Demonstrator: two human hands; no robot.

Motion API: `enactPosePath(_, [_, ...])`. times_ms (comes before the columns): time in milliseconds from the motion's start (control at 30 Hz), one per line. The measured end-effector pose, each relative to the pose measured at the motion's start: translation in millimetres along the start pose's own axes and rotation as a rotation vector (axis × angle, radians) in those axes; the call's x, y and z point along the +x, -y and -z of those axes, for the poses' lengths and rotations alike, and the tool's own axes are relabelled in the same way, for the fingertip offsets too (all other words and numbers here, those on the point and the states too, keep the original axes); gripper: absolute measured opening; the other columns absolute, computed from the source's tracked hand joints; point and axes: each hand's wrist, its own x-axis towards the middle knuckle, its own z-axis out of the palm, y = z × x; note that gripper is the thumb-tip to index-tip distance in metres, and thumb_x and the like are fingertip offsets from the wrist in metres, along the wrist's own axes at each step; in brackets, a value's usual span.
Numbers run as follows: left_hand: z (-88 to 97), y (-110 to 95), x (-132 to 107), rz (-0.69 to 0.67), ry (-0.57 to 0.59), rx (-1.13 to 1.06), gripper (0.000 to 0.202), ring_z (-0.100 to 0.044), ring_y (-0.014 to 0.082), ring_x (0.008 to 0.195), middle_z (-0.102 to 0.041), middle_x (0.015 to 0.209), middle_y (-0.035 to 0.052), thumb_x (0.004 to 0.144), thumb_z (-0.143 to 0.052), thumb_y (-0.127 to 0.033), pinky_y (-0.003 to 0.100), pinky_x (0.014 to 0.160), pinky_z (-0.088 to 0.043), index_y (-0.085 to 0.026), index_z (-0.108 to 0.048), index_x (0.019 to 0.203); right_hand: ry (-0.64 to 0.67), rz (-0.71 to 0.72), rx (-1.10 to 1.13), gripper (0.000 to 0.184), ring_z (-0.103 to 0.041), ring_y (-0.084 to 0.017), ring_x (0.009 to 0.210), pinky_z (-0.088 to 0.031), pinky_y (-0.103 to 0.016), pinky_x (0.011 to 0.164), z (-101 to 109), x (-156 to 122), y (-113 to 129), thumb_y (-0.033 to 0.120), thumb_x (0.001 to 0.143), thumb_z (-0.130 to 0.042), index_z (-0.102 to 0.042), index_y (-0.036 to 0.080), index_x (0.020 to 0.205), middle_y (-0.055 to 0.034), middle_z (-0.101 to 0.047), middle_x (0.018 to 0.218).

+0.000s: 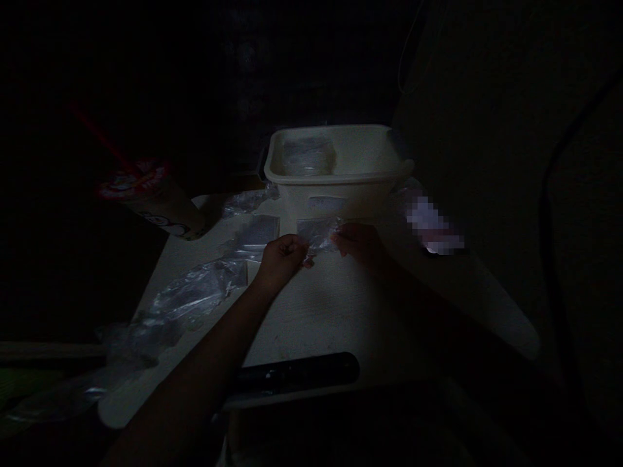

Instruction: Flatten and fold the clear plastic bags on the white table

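Between my two hands is a small clear plastic bag (318,235), stretched above the white table (316,311) just in front of a white tub. My left hand (285,256) pinches its left end with curled fingers. The other end is pinched by my right hand (355,240), which is darker and partly in shadow. Loose clear plastic bags (195,288) lie to the left of my left forearm and trail over the table's left edge. The dim light hides whatever may be inside the bag.
The white tub (335,185) at the back holds a clear plastic packet (309,155). A lidded drink cup (165,207) with a red straw stands at left. A blurred-out object (433,227) lies at right. Along the front edge is a black bar (296,373). A dark cable (548,194) hangs at right.
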Motion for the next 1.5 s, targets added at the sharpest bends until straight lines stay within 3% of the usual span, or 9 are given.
enactPosePath(1500, [-4.3,-7.5,-3.0,0.017,-0.025,-0.003,0.011,-0.052,0.0067,0.041,-0.056,0.046,-0.0039,0.063,-0.057,-0.024,0.018,0.044,-0.04,-0.015,-0.052,0.058,0.076,0.025,-0.055,0.029,-0.043,-0.007,0.044,-0.033,-0.019,0.047,4.2,1.0,0.8,0.029,0.069,-0.046,-0.043,0.017,0.043,0.0043,-0.044,0.042])
